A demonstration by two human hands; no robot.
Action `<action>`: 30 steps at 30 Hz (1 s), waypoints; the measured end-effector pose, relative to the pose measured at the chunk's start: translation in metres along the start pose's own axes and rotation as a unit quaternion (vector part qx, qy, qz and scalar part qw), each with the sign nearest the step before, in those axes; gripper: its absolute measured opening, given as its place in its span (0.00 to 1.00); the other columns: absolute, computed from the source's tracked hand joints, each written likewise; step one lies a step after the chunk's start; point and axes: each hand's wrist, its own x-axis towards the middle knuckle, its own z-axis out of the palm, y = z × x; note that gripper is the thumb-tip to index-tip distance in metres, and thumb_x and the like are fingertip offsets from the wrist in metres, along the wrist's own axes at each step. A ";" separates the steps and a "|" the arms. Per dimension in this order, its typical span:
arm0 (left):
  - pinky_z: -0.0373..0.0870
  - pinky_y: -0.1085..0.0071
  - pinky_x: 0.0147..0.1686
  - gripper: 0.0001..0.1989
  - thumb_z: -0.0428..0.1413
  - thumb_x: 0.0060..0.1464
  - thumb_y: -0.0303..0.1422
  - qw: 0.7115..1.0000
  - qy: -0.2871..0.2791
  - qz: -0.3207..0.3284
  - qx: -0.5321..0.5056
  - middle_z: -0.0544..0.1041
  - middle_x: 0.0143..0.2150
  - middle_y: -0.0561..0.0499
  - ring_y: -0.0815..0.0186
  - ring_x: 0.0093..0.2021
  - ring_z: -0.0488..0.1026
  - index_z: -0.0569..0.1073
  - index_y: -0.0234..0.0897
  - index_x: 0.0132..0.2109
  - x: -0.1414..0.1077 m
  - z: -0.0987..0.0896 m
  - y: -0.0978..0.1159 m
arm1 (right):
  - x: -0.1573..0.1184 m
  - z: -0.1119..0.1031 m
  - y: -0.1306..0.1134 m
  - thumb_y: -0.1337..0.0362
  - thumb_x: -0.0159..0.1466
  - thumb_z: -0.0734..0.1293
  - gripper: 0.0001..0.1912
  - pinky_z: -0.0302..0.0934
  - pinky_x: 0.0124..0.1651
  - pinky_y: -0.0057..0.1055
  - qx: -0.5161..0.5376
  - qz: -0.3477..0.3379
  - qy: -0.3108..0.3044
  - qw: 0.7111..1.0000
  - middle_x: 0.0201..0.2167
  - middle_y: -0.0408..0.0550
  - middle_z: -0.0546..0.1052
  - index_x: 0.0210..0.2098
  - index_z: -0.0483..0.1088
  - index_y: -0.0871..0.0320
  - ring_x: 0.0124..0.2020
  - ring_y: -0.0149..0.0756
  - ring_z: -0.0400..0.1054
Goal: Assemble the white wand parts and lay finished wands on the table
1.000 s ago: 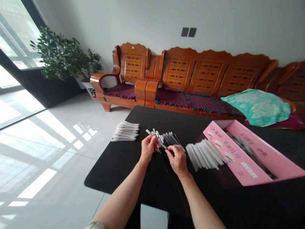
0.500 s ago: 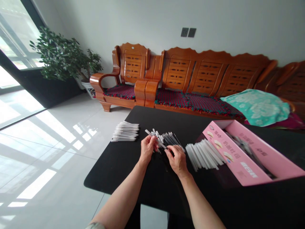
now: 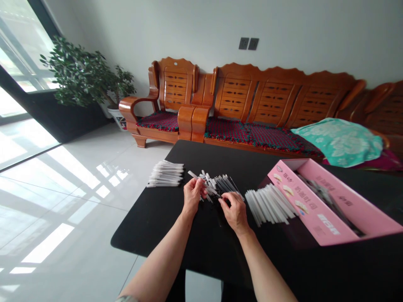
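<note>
My left hand [image 3: 192, 195] is closed on a white pen-like stick [image 3: 192, 173], whose end sticks out past the fingers at upper left. Close on its right, my right hand [image 3: 233, 208] has thumb and forefinger pinched together near small dark pieces; what they hold is too small to name. Loose white caps [image 3: 208, 178] lie just beyond the hands, beside a bundle of thin dark-and-silver refills [image 3: 227, 184]. White pens with dark ends form a pile [image 3: 166, 173] at the left. Translucent white tubes [image 3: 270, 204] are stacked right of my right hand.
The black table [image 3: 151, 226] bears a pink box [image 3: 315, 209] with dark and clear items inside at the right. Beyond it stand a wooden sofa [image 3: 236, 96] with a turquoise cloth [image 3: 343, 140] and a potted plant [image 3: 85, 75].
My left hand has shifted slightly left with the white stick, away from my right hand. My right hand has barely moved.
</note>
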 end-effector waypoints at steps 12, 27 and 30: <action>0.63 0.79 0.15 0.20 0.61 0.53 0.47 0.999 0.045 0.021 -0.021 0.73 0.23 0.53 0.73 0.18 0.68 0.73 0.31 0.34 0.003 -0.004 0.003 | -0.007 0.002 0.013 0.65 0.65 0.65 0.07 0.58 0.37 0.32 -0.116 0.028 0.026 0.992 0.26 0.46 0.77 0.33 0.74 0.57 0.28 0.36 0.68; 0.62 0.77 0.14 0.22 0.61 0.52 0.49 1.000 -0.012 0.010 0.016 0.74 0.24 0.52 0.72 0.17 0.67 0.74 0.31 0.35 -0.001 0.000 0.003 | -0.002 0.002 0.003 0.66 0.70 0.61 0.12 0.60 0.41 0.30 -0.063 -0.029 -0.011 0.997 0.32 0.48 0.81 0.38 0.76 0.59 0.33 0.36 0.73; 0.63 0.77 0.16 0.21 0.60 0.53 0.49 0.996 0.071 0.049 -0.008 0.72 0.22 0.55 0.72 0.18 0.68 0.73 0.32 0.36 0.007 -0.009 0.005 | -0.004 -0.004 0.014 0.65 0.69 0.61 0.12 0.60 0.40 0.30 -0.061 0.000 -0.001 0.998 0.31 0.48 0.80 0.35 0.75 0.58 0.33 0.36 0.73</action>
